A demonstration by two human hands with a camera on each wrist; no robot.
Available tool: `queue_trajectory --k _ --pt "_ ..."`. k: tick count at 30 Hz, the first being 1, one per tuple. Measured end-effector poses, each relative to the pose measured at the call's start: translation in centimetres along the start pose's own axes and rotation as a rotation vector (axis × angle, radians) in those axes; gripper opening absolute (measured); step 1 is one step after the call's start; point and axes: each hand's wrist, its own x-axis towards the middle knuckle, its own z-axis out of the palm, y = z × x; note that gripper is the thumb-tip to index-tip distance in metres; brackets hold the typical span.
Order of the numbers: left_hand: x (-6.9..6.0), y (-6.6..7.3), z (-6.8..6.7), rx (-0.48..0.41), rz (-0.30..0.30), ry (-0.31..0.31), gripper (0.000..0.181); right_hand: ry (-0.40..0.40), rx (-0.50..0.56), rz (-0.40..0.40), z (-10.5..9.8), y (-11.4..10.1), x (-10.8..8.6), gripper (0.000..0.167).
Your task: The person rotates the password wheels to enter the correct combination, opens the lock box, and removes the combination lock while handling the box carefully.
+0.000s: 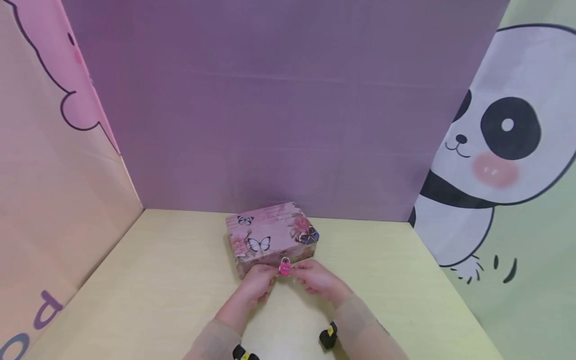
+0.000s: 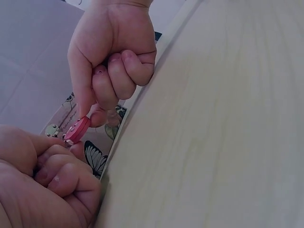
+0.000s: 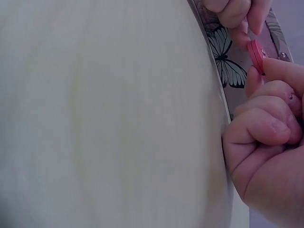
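A small pink padlock (image 1: 285, 267) with a silver shackle hangs at the front of a pink box (image 1: 274, 232) printed with butterflies and roses. My left hand (image 1: 258, 281) holds the padlock's left side at the fingertips, its other fingers curled. On the opposite side, my right hand (image 1: 318, 280) pinches the padlock between thumb and index finger. The left wrist view shows the padlock (image 2: 78, 130) between both hands, small metal bits along its edge. In the right wrist view, the box front (image 3: 232, 61) stands behind the fingers. The box lid is down.
The box sits on a pale wooden table (image 1: 180, 260), near the purple back panel (image 1: 288, 110). A side panel (image 1: 58, 175) stands at the left, and a panda-printed panel (image 1: 508, 200) at the right. Black straps (image 1: 328, 337) show by the sleeves.
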Motion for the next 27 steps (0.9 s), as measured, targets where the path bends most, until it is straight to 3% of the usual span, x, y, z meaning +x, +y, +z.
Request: queue_trajectory --k 15,27 --pt "0.43 0.26 -0.17 0.085 -0.017 -0.024 0.026 -0.028 0.013 0.007 -0.24 0.25 0.33 0.031" --pt "0.6 0.53 -0.12 0.068 -0.084 -0.053 0.028 -0.034 0.019 0.033 -0.25 -0.02 0.32 0.028"
